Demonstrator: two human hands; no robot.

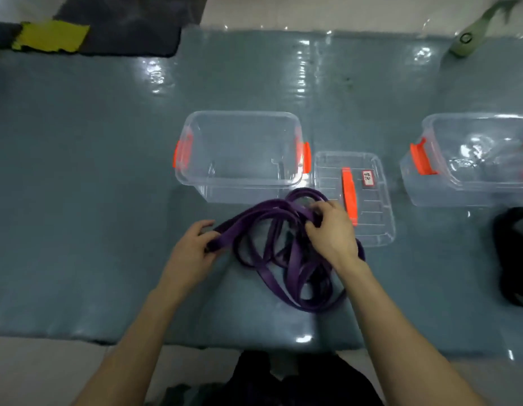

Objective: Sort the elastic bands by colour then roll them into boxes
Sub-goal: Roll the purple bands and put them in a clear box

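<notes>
On the left of the surface (78, 171), the left hand (193, 247) lies low, its grip pinched on the folded end of the purple elastic bands (251, 215). The tangle lies just in front of the empty clear box (242, 113). The right hand (332, 230), palm down, curls its grip around several strands. To roll well, I think it is better to free one band first, then wind it tightly.

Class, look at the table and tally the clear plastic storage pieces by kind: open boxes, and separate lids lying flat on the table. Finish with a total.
Open boxes: 2 (middle box, right box)
Separate lid flat on the table: 1
Total: 3
</notes>
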